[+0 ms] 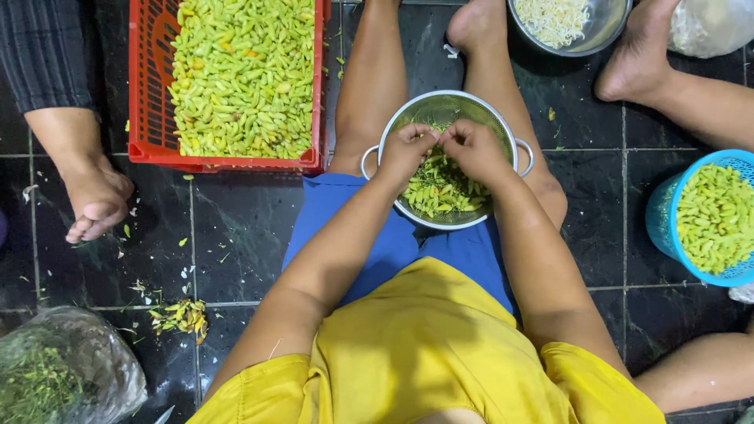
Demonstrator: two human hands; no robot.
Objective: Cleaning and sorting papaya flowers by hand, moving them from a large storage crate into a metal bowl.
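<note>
Two hands meet at frame centre | I see left hand and right hand pinching one green pod, fingertips narrow | pod's long axis cannot be told | both directly above steel colander, equally near.

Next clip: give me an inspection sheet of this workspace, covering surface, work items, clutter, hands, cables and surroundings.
Surface: dark tiled floor, littered with green scraps.
Work items: metal colander between the person's legs, partly filled with small green chillies.
Clutter: red crate heaped with green chillies upper left; blue basket of the same at right; pile of stems on the floor; clear bag of green trimmings lower left; steel bowl of pale shreds at top.
Hands: left hand and right hand meet over the colander, pinching something small that cannot be made out.
Cables: nothing seen.
Surroundings: other people's bare feet at left and upper right.
</note>
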